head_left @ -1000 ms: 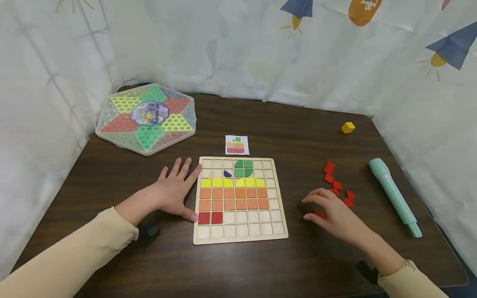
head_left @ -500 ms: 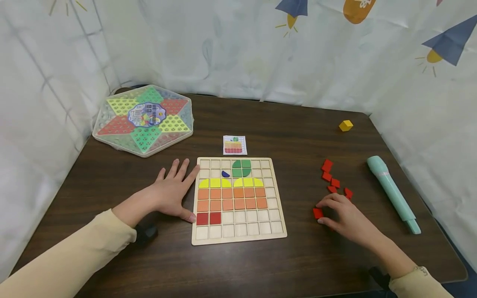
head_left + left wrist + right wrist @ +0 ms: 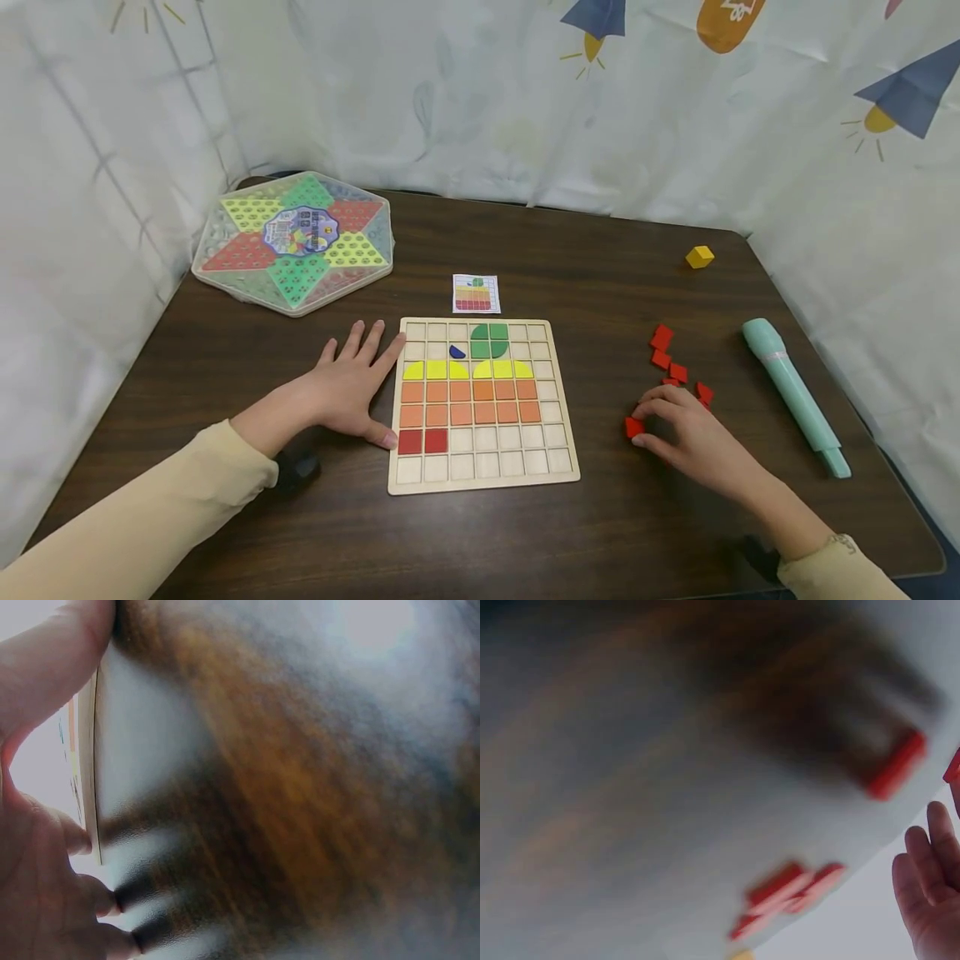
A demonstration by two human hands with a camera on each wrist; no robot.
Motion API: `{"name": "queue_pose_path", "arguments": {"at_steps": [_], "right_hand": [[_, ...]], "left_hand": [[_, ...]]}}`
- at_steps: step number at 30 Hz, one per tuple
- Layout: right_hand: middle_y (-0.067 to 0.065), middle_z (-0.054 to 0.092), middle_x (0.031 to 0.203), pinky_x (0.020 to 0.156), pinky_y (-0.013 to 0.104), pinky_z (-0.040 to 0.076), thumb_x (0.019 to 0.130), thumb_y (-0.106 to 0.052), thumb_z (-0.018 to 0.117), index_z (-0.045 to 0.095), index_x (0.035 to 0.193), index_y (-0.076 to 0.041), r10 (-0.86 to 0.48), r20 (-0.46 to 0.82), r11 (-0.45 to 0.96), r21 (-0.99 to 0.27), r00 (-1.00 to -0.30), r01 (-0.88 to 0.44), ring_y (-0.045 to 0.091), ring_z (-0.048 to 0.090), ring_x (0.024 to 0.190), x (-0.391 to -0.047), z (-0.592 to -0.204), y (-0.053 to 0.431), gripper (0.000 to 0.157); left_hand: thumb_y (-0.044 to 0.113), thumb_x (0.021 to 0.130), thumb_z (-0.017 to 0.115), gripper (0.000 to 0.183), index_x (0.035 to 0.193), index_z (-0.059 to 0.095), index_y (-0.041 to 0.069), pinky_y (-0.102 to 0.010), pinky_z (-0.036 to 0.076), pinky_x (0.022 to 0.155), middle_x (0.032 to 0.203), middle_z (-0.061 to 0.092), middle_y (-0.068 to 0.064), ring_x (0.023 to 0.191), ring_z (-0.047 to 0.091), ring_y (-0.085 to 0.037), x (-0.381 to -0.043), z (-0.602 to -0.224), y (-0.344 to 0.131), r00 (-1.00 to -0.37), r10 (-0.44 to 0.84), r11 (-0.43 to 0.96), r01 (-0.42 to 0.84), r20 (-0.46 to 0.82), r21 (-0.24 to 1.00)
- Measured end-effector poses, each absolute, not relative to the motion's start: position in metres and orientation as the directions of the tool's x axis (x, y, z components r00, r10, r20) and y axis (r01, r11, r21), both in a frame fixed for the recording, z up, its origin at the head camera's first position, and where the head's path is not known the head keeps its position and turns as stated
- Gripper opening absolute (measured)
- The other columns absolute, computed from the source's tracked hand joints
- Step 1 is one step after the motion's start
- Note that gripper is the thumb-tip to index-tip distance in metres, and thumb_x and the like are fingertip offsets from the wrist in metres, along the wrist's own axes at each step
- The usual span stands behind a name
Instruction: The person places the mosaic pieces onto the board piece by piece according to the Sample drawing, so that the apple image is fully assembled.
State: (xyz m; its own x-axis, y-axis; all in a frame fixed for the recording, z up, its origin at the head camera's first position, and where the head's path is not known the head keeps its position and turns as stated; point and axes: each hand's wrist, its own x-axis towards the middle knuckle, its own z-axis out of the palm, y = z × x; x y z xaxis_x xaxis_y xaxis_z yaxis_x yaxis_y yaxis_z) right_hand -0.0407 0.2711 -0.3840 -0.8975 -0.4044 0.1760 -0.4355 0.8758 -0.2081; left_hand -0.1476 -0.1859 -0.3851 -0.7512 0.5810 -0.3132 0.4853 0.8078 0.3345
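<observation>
My left hand (image 3: pixel 341 383) lies spread at the left side of a wooden grid board (image 3: pixel 487 465), its thumb and index fingertips right at the board's edge. On the board sit green, blue, yellow and orange pieces, with two dark red squares (image 3: pixel 423 441) in a lower row. To the right, my right hand (image 3: pixel 686 429) pinches a red square tile (image 3: pixel 633 427) between thumb and fingertips. That tile (image 3: pixel 953 769) also shows at the edge of the right wrist view. Loose red tiles (image 3: pixel 662 337) lie just beyond this hand, some partly hidden behind it.
A small picture card (image 3: pixel 476 294) lies behind the board. At the back left is a hexagonal Chinese checkers box (image 3: pixel 296 283). A mint-green microphone-shaped object (image 3: pixel 797 398) lies on the right, with a yellow cube (image 3: pixel 700 257) farther back. White curtains surround the dark wooden table (image 3: pixel 525 533).
My right hand has moved right to a red tile, taken it between thumb and fingers, and shifted slightly left with it. The left hand keeps its place at the board.
</observation>
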Motion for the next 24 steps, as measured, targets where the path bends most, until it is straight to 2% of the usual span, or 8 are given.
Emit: {"name": "queue_pose_path", "arguments": {"at_steps": [6, 13, 24], "right_hand": [[0.003, 0.064, 0.114, 0.088, 0.044, 0.056, 0.079, -0.017, 0.089, 0.071, 0.1, -0.015, -0.43, 0.138, 0.862, -0.233, -0.892, -0.451, 0.022, 0.059, 0.106, -0.052, -0.373, 0.228, 0.027], [0.004, 0.065, 0.116, 0.094, 0.039, 0.057, 0.08, -0.022, 0.09, 0.073, 0.102, -0.013, -0.562, 0.113, 0.787, -0.231, -0.82, -0.571, 0.022, 0.059, 0.112, -0.067, -0.371, 0.169, 0.029], [0.001, 0.068, 0.108, 0.089, 0.033, 0.056, 0.082, -0.026, 0.088, 0.074, 0.103, -0.013, -0.71, 0.123, 0.659, -0.234, -0.694, -0.715, 0.017, 0.062, 0.1, -0.077, -0.375, 0.104, 0.028]], "left_hand": [[0.068, 0.069, 0.084, 0.138, 0.164, 0.007, 0.003, -0.082, 0.008, 0.113, 0.167, -0.001, -0.035, 0.152, -0.003, -0.06, -0.146, -0.383, -0.188, -0.754, 0.572, 0.814, 0.473, -0.323, 0.337], [0.066, 0.072, 0.083, 0.136, 0.164, 0.006, 0.003, -0.08, 0.007, 0.114, 0.168, -0.003, -0.034, 0.153, -0.005, -0.059, -0.146, -0.382, -0.185, -0.75, 0.565, 0.819, 0.46, -0.343, 0.342], [0.065, 0.072, 0.083, 0.136, 0.165, 0.004, 0.005, -0.079, 0.005, 0.116, 0.168, -0.005, -0.032, 0.154, -0.008, -0.057, -0.147, -0.38, -0.184, -0.749, 0.547, 0.833, 0.441, -0.373, 0.334]]}}
